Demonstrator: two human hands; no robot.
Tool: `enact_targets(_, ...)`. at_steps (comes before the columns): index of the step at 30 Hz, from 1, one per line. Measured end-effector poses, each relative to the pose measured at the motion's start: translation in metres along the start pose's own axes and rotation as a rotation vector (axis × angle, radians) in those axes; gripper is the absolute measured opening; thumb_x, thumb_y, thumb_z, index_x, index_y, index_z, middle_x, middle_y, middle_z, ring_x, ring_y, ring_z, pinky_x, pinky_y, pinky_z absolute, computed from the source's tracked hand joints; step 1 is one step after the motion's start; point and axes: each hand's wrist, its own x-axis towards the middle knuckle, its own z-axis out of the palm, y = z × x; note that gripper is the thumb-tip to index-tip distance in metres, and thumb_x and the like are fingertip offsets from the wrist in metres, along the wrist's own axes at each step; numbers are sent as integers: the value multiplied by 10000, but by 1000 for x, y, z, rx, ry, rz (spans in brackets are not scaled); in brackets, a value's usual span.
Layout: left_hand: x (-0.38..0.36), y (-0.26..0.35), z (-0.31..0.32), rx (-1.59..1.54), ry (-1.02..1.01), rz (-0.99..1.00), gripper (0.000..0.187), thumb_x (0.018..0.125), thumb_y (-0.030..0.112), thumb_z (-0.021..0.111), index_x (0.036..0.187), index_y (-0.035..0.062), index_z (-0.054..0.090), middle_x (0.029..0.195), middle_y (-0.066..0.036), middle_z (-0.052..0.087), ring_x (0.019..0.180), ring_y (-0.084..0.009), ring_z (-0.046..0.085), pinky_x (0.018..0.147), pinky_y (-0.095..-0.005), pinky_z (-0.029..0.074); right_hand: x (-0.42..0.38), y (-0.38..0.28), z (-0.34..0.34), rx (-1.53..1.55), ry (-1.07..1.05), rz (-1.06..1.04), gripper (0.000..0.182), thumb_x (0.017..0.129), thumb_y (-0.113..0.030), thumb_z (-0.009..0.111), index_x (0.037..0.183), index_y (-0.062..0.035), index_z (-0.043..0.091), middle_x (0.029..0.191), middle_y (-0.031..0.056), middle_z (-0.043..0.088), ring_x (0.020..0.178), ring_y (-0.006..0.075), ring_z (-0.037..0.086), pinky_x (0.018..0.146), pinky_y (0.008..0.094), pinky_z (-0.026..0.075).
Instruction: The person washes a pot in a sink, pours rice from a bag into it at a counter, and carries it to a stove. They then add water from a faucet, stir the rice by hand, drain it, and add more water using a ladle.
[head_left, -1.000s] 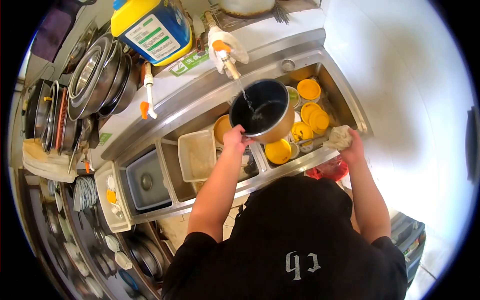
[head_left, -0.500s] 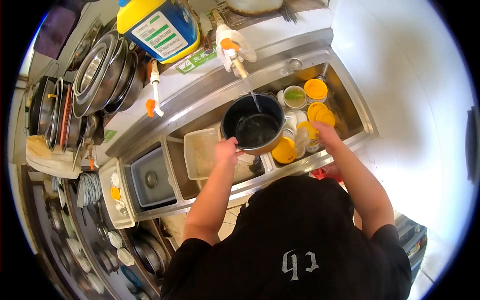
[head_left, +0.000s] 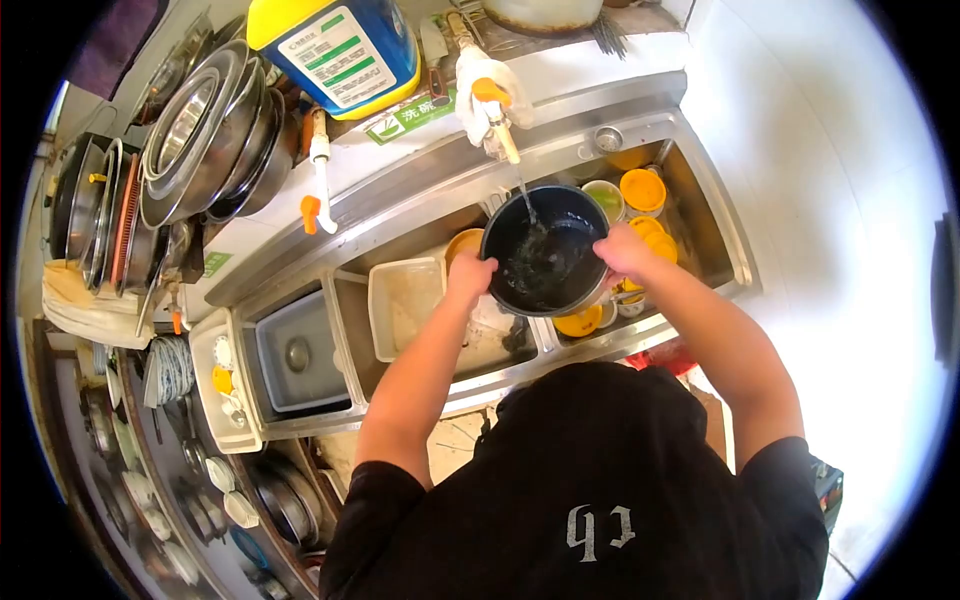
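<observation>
A dark round pot (head_left: 540,275) is held over the sink between my two hands, with water in its bottom. Gripping its left rim is my left hand (head_left: 470,274), thumb on top. My right hand (head_left: 622,252) is closed on the opposite rim. Water runs into the pot from a tap (head_left: 497,105) with an orange handle and a whitish wrap. Just right of the pot, containers with yellow lids (head_left: 642,188) crowd the right basin, one lid lying under my right forearm. A yellowish round item (head_left: 463,243) shows partly behind the pot's left side.
Left of the pot stand a cream plastic tub (head_left: 405,310) and a grey basin (head_left: 300,350) in the sink. A second tap (head_left: 322,190) juts over the sink edge. A blue-and-yellow jug (head_left: 340,55) and stacked metal bowls (head_left: 195,140) line the ledge.
My right hand has left the yellow-lidded containers and taken hold of the pot's right rim. The pot has moved slightly right in view, and the yellowish item at its left has come into sight.
</observation>
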Motion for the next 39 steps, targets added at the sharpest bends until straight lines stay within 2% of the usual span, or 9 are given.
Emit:
enact_targets(4, 56, 19, 27, 432, -50, 368, 313, 750, 180, 657, 954, -46, 584, 808, -216, 633, 812, -332, 632, 716, -399, 503, -36, -55, -25, -281, 61, -65, 282, 765, -67, 512, 999, 83, 563, 816, 262, 635, 637, 373, 647, 595, 421, 541)
enact_targets(10, 90, 76, 72, 317, -31, 570, 380, 800, 282, 675, 998, -37, 618, 882, -213, 652, 796, -339, 629, 709, -383, 490, -48, -65, -49, -658, 350, -269, 516, 776, -56, 490, 1274, 38, 394, 1087, 283, 576, 970, 409, 580, 849, 455, 464)
enact_targets(14, 77, 69, 86, -455, -305, 134, 349, 826, 243, 654, 1016, -46, 606, 931, -149, 661, 752, -264, 639, 662, -335, 513, -37, -61, -64, -413, 465, -306, 624, 770, -55, 500, 1366, -12, 321, 1165, 283, 538, 1044, 423, 541, 906, 443, 429)
enact_targets(19, 58, 13, 139, -1037, -311, -195, 283, 834, 47, 570, 1100, -47, 544, 903, -121, 659, 831, -275, 638, 718, -384, 537, -20, -28, -30, -170, 641, -378, 670, 759, -31, 512, 1394, -74, 300, 1167, 253, 552, 1005, 421, 577, 807, 446, 500)
enact_targets(22, 87, 3, 110, -790, -275, -66, 291, 752, -18, 576, 1044, -9, 576, 880, -95, 651, 795, -248, 617, 692, -351, 495, -23, -23, -27, 176, 472, -105, 656, 759, -31, 538, 1369, -117, 312, 1073, 209, 586, 804, 320, 659, 470, 332, 562)
enact_targets(26, 106, 32, 63, -372, -344, 290, 329, 704, -32, 574, 1031, 7, 588, 867, -81, 645, 742, -212, 606, 683, -325, 475, -1, -22, -56, 496, -37, 167, 492, 795, -39, 497, 1272, -69, 380, 1035, 169, 592, 742, 281, 663, 483, 349, 575)
enact_targets(30, 101, 31, 76, -511, -237, 283, 314, 717, -18, 557, 1029, -7, 592, 860, -82, 647, 751, -203, 605, 705, -326, 484, -4, -27, -22, 463, 167, 38, 412, 816, -55, 463, 1227, -62, 444, 1007, 135, 603, 769, 259, 655, 532, 336, 585)
enact_targets(34, 24, 11, 130, -1055, -167, -186, 274, 775, 42, 579, 1047, 29, 547, 902, -82, 633, 801, -199, 616, 646, -307, 496, -4, -15, 1, 690, 241, 60, 414, 816, -48, 443, 1230, -53, 442, 1052, 140, 586, 823, 269, 639, 555, 347, 590)
enact_targets(39, 32, 11, 99, -591, -101, 114, 461, 786, 108, 645, 1188, -19, 458, 1096, -159, 568, 976, -263, 580, 797, -352, 491, -1, 18, -26, 653, 166, 140, 364, 813, -69, 458, 1167, 13, 475, 1038, 166, 599, 791, 277, 645, 545, 345, 575)
